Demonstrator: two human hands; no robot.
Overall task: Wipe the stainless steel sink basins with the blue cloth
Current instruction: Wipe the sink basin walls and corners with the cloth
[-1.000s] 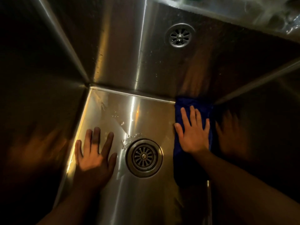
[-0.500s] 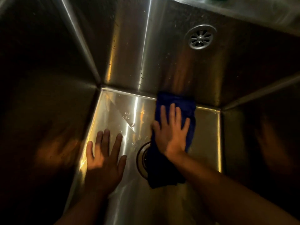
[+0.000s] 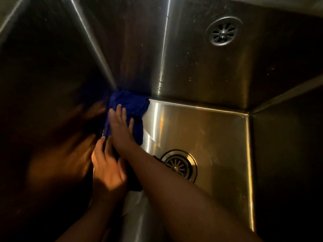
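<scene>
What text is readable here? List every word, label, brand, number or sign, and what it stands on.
None can be read.
The sink, cloth, drain and overflow show no words, labels, brands or numbers.
The left and right walls are too dark to tell.

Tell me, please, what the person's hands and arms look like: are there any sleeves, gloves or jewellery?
The left hand and right hand are bare, without gloves. The left forearm and right forearm are uncovered as far as the frame shows; no sleeve is in view. No watch, ring or bracelet shows, though the light is dim.
</scene>
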